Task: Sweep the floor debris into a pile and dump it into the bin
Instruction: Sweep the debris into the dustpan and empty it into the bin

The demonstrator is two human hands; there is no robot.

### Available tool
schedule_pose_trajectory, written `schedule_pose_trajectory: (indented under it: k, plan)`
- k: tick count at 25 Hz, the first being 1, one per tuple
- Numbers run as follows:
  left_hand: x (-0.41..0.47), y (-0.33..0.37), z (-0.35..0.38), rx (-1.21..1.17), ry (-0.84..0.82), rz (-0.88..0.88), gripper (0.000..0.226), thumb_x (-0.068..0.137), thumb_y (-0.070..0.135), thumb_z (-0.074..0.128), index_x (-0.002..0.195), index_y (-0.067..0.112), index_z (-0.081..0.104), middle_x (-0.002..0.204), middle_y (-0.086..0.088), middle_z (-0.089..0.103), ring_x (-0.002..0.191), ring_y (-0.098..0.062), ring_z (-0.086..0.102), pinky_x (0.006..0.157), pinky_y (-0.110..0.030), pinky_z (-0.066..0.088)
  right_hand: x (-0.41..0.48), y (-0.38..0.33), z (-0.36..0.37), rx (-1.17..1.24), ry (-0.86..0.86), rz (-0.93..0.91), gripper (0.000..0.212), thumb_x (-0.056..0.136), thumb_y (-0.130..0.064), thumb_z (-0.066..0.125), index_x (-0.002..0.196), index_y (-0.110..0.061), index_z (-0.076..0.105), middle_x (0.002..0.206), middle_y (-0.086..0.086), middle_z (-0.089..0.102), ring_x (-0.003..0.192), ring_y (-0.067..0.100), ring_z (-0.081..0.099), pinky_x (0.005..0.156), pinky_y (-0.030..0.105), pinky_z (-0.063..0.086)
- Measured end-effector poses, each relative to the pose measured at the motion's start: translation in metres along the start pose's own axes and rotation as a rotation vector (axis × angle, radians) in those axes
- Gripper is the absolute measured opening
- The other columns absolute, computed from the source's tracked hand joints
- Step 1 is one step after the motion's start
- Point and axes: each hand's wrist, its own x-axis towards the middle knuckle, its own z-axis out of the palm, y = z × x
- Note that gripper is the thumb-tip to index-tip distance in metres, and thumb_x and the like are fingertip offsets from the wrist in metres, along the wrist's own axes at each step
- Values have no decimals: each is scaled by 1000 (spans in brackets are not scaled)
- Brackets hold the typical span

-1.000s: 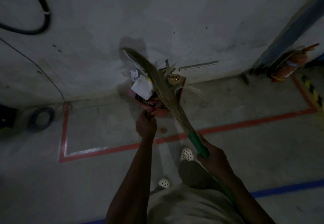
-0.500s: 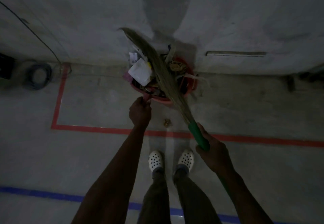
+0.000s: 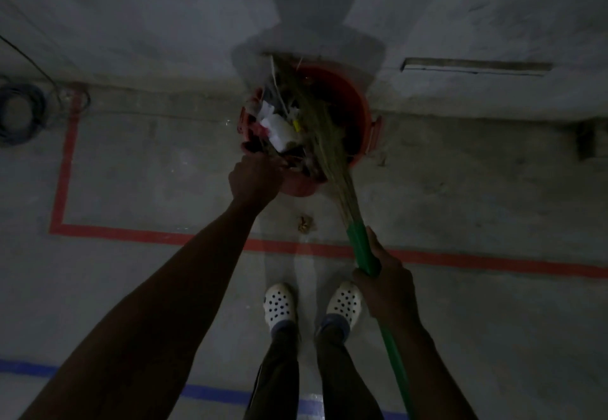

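A red bin (image 3: 359, 101) stands on the floor against the grey wall. My left hand (image 3: 255, 177) grips the near end of a red dustpan (image 3: 245, 120) tipped over the bin's left rim. White paper and other debris (image 3: 279, 127) lie on the pan and in the bin. My right hand (image 3: 387, 288) grips the green handle of a broom (image 3: 362, 246). Its straw bristles (image 3: 316, 116) reach down into the bin beside the debris. One small brown scrap (image 3: 305, 223) lies on the floor just in front of the bin.
A red tape line (image 3: 131, 234) marks a box around the bin, and a blue tape line (image 3: 214, 394) runs nearer me. A coiled cable (image 3: 16, 116) lies at the far left by the wall. My white clogs (image 3: 279, 304) stand behind the red line.
The loaded dustpan and the broom head have dropped from above the bin down into its mouth. The view has tilted downward and closer to the bin.
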Motion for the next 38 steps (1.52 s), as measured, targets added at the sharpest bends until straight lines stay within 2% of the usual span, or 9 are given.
schedule_pose_trajectory:
  k: [6, 9, 12, 15, 17, 25, 29, 32, 38]
  plan:
    - [-21, 12, -43, -104, 20, -74, 43, 86, 31, 63, 120, 6, 58, 124, -21, 58, 113, -41, 56, 92, -43, 46, -38, -8, -20, -41, 17, 109, 85, 93, -18, 65, 154, -52, 15, 93, -12, 65, 69, -1, 54, 61, 16, 47]
    - [-23, 17, -42, -120, 10, -55, 40, 85, 31, 60, 117, 7, 58, 119, -20, 60, 109, -41, 58, 88, -42, 48, -51, -14, -26, -43, 13, 127, 83, 93, -18, 66, 155, -48, 18, 107, -9, 68, 74, -1, 50, 66, 8, 40]
    - [-21, 22, -35, -160, -22, -50, 44, 85, 34, 59, 120, 8, 55, 120, -20, 57, 108, -42, 57, 88, -44, 48, -60, -16, -26, -25, 19, 125, 82, 94, -19, 66, 154, -49, 19, 91, -17, 58, 70, -6, 49, 62, 3, 38]
    - [-27, 15, -29, -141, 3, -49, 44, 86, 35, 60, 121, 10, 56, 117, -20, 60, 107, -42, 59, 88, -44, 49, -75, -15, -24, -40, 70, 115, 84, 93, -22, 68, 152, -53, 18, 103, -15, 65, 85, 4, 60, 81, 18, 49]
    - [-37, 1, -27, -106, 4, -68, 40, 85, 38, 60, 117, 12, 60, 112, -20, 63, 103, -41, 61, 85, -42, 50, -91, -13, -23, -49, 106, 77, 87, 89, -21, 72, 148, -56, 18, 108, -17, 63, 99, 8, 62, 90, 19, 45]
    - [-53, -34, -39, 56, 115, -65, 42, 89, 47, 57, 116, 16, 65, 111, -23, 61, 101, -43, 59, 81, -41, 48, -133, -5, -14, -186, 160, -88, 108, 72, -21, 86, 147, -63, 19, 90, -5, 72, 74, 19, 69, 69, 26, 50]
    - [-43, -25, -40, 102, 143, 99, 28, 91, 41, 55, 111, 25, 67, 103, -15, 65, 89, -36, 62, 67, -34, 43, -126, -6, -16, -227, 107, 9, 106, 79, -28, 79, 142, -69, 4, 100, -12, 69, 88, 13, 68, 78, 19, 45]
    - [-24, -1, -41, 63, 115, 163, 28, 94, 28, 56, 113, 8, 61, 101, -13, 62, 85, -31, 60, 65, -32, 37, -94, -9, -7, -191, -1, 109, 91, 88, -25, 70, 146, -62, 10, 116, -6, 70, 102, 16, 66, 92, 26, 51]
    - [5, 13, -35, 66, -21, 185, 30, 97, 24, 53, 117, 2, 57, 114, -19, 61, 103, -38, 62, 73, -37, 43, -5, -21, 12, -149, -76, 169, 81, 94, -14, 60, 159, -40, 19, 135, 6, 60, 110, 26, 62, 87, 30, 49]
